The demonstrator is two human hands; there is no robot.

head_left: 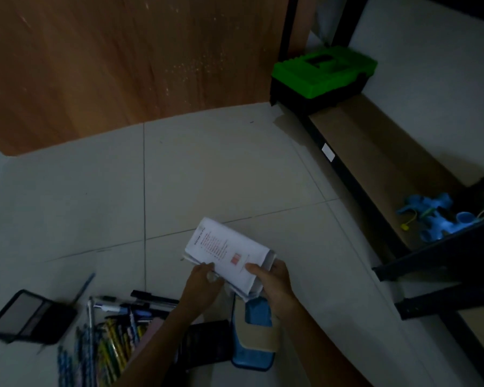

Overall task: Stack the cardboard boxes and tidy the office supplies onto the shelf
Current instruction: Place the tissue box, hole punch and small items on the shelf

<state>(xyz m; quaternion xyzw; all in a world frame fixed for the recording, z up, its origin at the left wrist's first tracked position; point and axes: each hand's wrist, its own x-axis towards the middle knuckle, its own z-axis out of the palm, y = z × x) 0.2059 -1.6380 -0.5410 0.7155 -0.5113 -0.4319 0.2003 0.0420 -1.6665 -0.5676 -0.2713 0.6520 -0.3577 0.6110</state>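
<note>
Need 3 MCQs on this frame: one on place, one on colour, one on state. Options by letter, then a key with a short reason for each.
1. Where is the toolbox?
A) on the shelf
B) on the floor
C) inside a cardboard box

2. What colour is the toolbox lid?
A) red
B) green
C) yellow

3. What state are the papers in?
A) lying flat on the floor
B) gripped by the left hand and right hand
C) set down on the shelf

Key:
1. A, the toolbox stands on the shelf's board at its far end.
2. B, the lid is bright green over a black base.
3. B, each hand curls round a near edge of the papers, which are held above the floor.
</note>
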